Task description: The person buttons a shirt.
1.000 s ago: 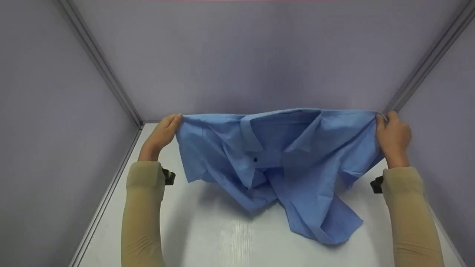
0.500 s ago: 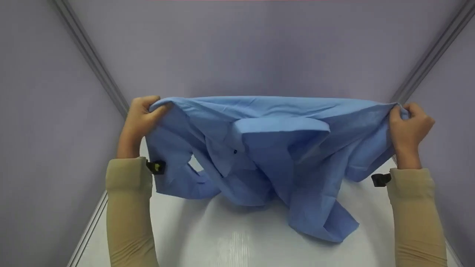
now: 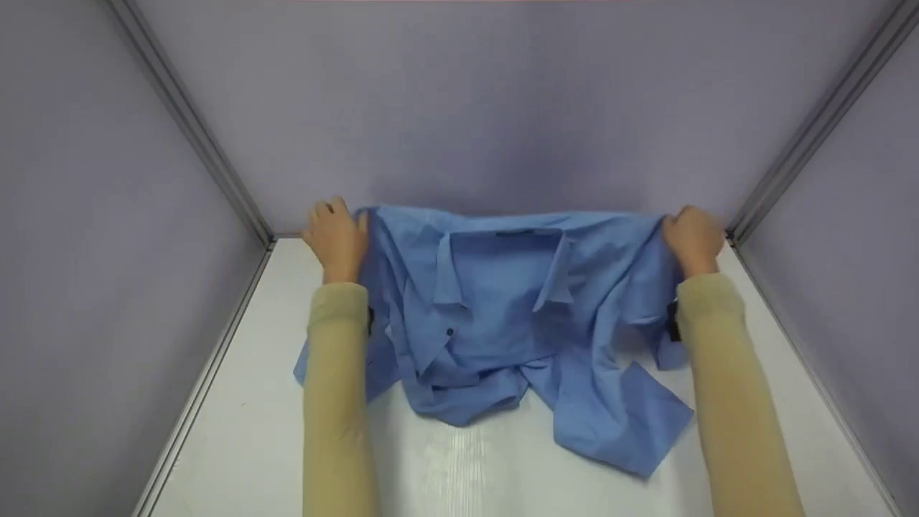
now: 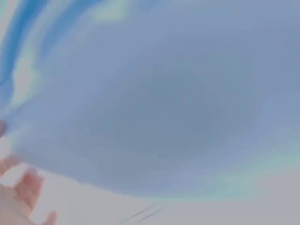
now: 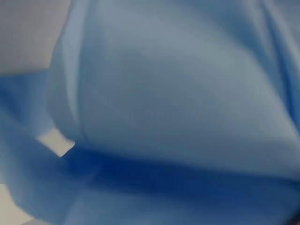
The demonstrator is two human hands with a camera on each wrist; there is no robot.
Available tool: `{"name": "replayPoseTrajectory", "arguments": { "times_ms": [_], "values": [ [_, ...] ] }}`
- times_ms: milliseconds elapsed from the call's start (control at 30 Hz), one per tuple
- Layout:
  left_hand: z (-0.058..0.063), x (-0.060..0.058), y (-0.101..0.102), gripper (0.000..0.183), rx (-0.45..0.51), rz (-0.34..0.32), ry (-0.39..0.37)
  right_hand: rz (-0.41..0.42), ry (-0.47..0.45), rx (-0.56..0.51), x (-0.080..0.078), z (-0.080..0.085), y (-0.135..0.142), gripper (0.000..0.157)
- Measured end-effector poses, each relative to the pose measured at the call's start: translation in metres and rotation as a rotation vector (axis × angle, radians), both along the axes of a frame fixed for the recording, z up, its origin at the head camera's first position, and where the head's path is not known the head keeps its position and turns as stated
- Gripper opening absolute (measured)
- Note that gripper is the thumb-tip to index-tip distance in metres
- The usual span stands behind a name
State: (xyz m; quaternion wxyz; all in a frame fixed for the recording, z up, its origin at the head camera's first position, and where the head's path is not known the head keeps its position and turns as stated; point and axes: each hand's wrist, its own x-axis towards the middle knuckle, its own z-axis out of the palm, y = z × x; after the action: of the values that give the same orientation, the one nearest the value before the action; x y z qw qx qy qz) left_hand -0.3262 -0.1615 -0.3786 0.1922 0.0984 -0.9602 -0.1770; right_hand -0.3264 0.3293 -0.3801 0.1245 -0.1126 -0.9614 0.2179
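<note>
A blue collared shirt [image 3: 495, 309] hangs spread between my two hands, its open collar facing me and a dark button showing on the front. At its upper left, my left hand [image 3: 337, 240] pinches the shoulder cloth. The left wrist view has cloth [image 4: 164, 108] across most of it, with the thumb tip at the fabric's edge and other fingers [image 4: 29, 187] spread apart from it. My right hand [image 3: 693, 239] grips the opposite shoulder, blurred by motion. Blue cloth [image 5: 164, 93] fills the right wrist view and hides that hand's fingers. The lower shirt lies crumpled close over the table.
A white tabletop [image 3: 467, 474] lies beneath the shirt. Grey panels enclose it: a back wall [image 3: 502, 93], a left wall [image 3: 93, 251] and a right wall [image 3: 847, 287], with metal strips along the corners.
Both hands first spread and rose with the shirt, then came inward and down toward the table. The shirt's top edge is now narrower, and its collar has fallen open.
</note>
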Motion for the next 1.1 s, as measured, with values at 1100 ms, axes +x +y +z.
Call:
{"name": "replayPoseTrajectory", "arguments": {
  "times_ms": [1100],
  "values": [
    [-0.132, 0.018, 0.101, 0.014, 0.144, -0.569, -0.426, 0.570, 0.003, 0.188, 0.052, -0.134, -0.151, 0.008]
  ]
}}
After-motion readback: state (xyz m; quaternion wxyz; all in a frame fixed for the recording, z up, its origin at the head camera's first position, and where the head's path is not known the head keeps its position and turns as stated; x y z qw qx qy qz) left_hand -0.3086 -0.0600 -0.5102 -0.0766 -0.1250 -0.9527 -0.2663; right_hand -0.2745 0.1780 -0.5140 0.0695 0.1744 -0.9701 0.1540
